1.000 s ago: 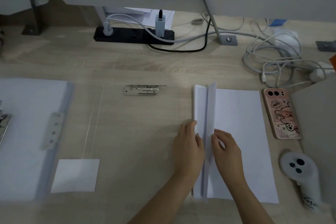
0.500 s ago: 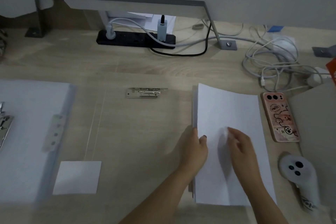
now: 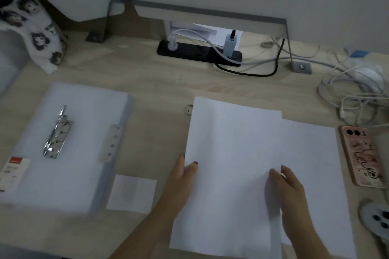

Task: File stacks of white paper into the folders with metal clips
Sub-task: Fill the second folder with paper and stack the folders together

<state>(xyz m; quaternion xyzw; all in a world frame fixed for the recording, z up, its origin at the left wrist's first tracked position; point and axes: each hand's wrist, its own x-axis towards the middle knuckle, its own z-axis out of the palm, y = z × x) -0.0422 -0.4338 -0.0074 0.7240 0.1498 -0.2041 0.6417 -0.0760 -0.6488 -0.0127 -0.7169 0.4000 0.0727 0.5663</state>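
Note:
A stack of white paper is lifted off the rest of the pile at the desk's middle right. My left hand grips the lifted stack's left edge, thumb on top. My right hand holds its right edge, fingers curled under the sheets. An open white folder lies at the left with a metal clip on its spine area. A second loose metal clip peeks out from behind the lifted stack's top left corner.
A small white paper square lies beside the folder. A pink phone and a white controller sit at the right. A black power strip and tangled cables fill the back. A printed cloth bag is at the back left.
Both hands have gathered a stack from the pile and carried it up and to the left, so it now covers most of the loose clip. The view has swung left, showing more of the folder.

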